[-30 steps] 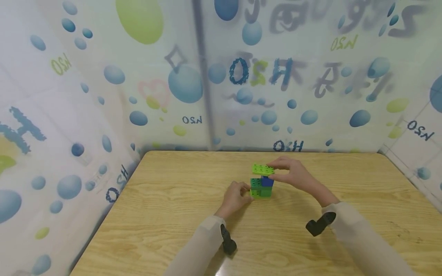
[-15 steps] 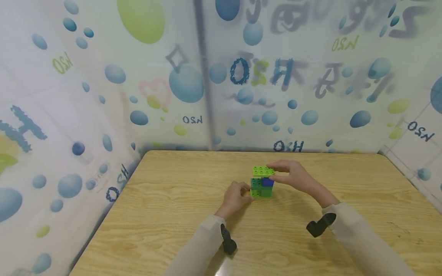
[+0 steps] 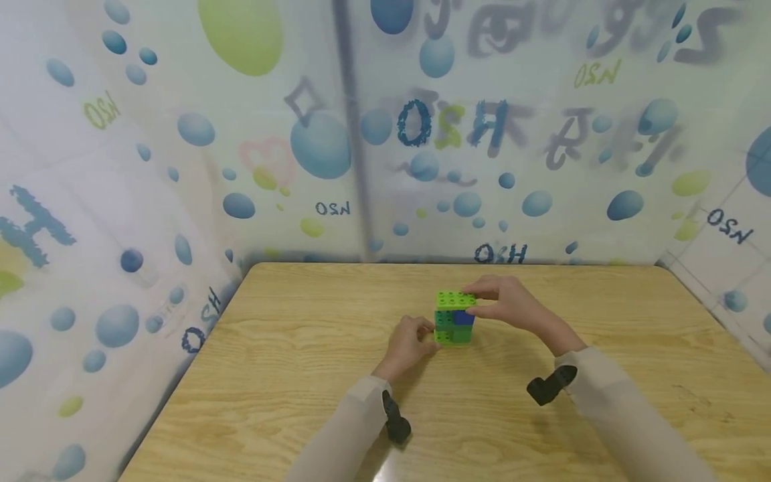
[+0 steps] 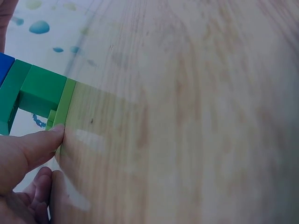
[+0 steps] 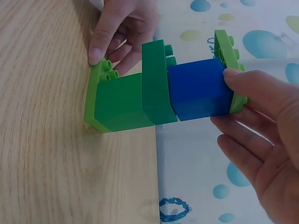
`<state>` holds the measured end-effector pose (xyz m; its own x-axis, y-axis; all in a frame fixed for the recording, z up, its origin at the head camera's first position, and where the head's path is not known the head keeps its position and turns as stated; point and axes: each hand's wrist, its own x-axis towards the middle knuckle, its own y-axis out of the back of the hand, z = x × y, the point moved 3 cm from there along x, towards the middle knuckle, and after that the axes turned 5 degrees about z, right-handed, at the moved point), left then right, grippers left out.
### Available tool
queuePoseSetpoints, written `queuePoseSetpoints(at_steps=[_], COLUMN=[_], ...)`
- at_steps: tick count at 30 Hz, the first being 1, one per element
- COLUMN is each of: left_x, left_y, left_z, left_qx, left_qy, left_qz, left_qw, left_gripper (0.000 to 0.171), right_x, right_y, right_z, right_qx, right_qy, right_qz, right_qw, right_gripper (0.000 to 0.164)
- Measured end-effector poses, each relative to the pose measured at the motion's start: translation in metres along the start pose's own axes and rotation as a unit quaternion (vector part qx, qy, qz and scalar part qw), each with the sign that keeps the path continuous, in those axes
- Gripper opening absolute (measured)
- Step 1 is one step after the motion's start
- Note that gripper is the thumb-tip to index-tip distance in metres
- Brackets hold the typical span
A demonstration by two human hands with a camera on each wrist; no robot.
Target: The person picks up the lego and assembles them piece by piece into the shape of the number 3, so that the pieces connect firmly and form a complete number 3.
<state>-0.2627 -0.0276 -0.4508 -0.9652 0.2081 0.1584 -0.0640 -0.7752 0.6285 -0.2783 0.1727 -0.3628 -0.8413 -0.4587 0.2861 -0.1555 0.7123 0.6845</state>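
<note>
A small upright stack of toy building bricks stands before me. Its light green base plate lies on the table, with a green brick on one end. Above that come a dark green plate and a blue brick. My right hand pinches a light green studded plate between thumb and fingers, right at the top of the blue brick. It overhangs the stack toward the left. My left hand holds the base plate's left end, its thumb along the edge.
The wooden table reaches back to a patterned wall covering with drops and lettering. Dark wrist cameras sit on both cuffs, the right one beside the forearm.
My right hand has lowered the light green studded plate onto the blue brick, closing the gap between them. My left hand stays at the base plate.
</note>
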Motion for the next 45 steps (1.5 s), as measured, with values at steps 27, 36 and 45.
queuePoseSetpoints(at_steps=[27, 36, 45], left_x=[0.006, 0.003, 0.001], left_y=[-0.003, -0.006, -0.002], left_z=[0.002, -0.001, -0.003], left_qx=[0.002, 0.011, -0.015], left_qy=[0.016, 0.012, 0.016], left_qz=[-0.008, -0.008, -0.025], left_qw=[0.9998, 0.9998, 0.9994], left_gripper=[0.029, 0.031, 0.044], right_x=[0.008, -0.001, -0.019], right_y=[0.010, 0.001, -0.010], right_z=[-0.004, 0.015, 0.037], right_qx=[0.034, 0.096, 0.115], right_qy=[-0.024, -0.033, -0.085], right_qz=[-0.084, -0.060, -0.006], right_qw=[0.996, 0.993, 0.990], right_gripper=[0.043, 0.052, 0.059])
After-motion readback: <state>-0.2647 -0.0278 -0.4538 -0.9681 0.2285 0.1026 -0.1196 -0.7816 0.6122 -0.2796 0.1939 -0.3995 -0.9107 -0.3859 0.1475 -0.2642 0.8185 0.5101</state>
